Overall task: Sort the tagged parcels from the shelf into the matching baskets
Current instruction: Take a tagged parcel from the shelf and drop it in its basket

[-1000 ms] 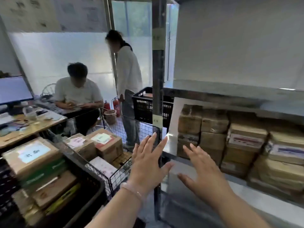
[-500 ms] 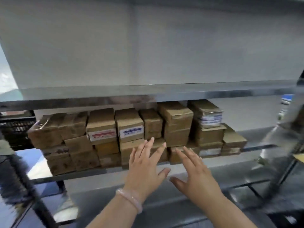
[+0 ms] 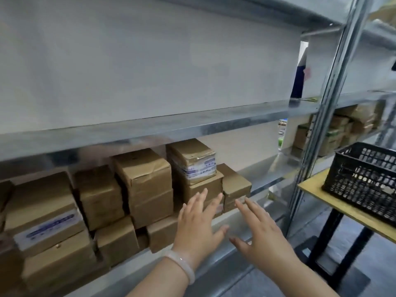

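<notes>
Brown cardboard sits just ahead of the hands. The left hand (image 3: 199, 228) and right hand (image 3: 264, 236) hover side by side, fingers spread and relaxed, holding nothing. The palms are turned toward the stack as if to take a box from both sides. I can't tell whether the fingertips touch it. A pale bracelet (image 3: 182, 270) circles the left wrist. The parcels (image 3: 147, 189) are stacked two and three high on the metal shelf (image 3: 263, 168). Just above the fingers, the tagged parcel (image 3: 192, 161) shows its blue-printed label face-out, I'd guess so it can be read before picking. Off to the right a black basket (image 3: 362, 174) stands on a yellow surface (image 3: 317, 189), handy for the drop.
</notes>
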Demonstrator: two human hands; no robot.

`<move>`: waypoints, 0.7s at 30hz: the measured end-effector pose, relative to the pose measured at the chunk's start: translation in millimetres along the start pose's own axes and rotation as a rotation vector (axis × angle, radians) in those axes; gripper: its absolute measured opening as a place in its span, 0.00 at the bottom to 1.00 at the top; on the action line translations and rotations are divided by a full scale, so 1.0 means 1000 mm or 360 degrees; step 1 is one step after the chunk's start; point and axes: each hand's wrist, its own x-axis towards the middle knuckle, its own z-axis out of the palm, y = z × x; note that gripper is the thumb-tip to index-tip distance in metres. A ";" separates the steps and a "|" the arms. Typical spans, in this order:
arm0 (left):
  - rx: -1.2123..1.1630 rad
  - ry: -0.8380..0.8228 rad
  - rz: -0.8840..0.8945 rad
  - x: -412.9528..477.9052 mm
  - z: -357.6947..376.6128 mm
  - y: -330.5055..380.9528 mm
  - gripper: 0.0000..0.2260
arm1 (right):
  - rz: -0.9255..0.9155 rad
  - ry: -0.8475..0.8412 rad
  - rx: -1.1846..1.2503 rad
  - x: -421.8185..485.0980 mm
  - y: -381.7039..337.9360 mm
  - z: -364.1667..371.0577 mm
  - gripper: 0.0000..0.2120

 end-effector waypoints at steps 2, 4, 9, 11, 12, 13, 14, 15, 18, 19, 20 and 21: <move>-0.0004 -0.0047 0.0059 0.033 0.012 0.002 0.32 | 0.0060 0.0002 -0.0054 0.024 0.019 -0.006 0.41; 0.0017 -0.0052 0.0131 0.066 0.021 0.005 0.32 | 0.0111 0.0042 -0.0110 0.049 0.037 -0.016 0.40; -0.0011 -0.0141 0.0277 0.132 0.050 0.018 0.32 | 0.0260 0.0087 -0.0122 0.090 0.081 -0.028 0.39; -0.0031 -0.0198 0.0295 0.152 0.065 0.022 0.33 | 0.0311 0.0052 -0.0120 0.099 0.097 -0.024 0.38; -0.0045 -0.0229 0.0296 0.160 0.073 0.023 0.33 | 0.0330 0.0039 -0.0114 0.103 0.106 -0.022 0.38; -0.0060 -0.0262 0.0288 0.169 0.081 0.024 0.33 | 0.0350 0.0028 -0.0095 0.108 0.114 -0.019 0.38; -0.0067 -0.0293 0.0277 0.177 0.088 0.023 0.33 | 0.0368 0.0017 -0.0060 0.114 0.121 -0.016 0.38; -0.0061 -0.0319 0.0264 0.183 0.095 0.023 0.33 | 0.0386 0.0005 -0.0012 0.121 0.128 -0.013 0.37; -0.0042 -0.0398 0.0186 0.201 0.117 0.022 0.32 | 0.0377 -0.0016 0.0109 0.151 0.149 -0.004 0.34; -0.0050 -0.0427 0.0148 0.205 0.123 0.023 0.32 | 0.0358 -0.0031 0.0142 0.163 0.155 0.000 0.33; -0.0060 -0.0448 0.0101 0.211 0.130 0.024 0.32 | 0.0326 -0.0056 0.0171 0.176 0.163 0.004 0.33; -0.0068 -0.0463 0.0061 0.216 0.135 0.025 0.32 | 0.0297 -0.0085 0.0197 0.189 0.170 0.008 0.32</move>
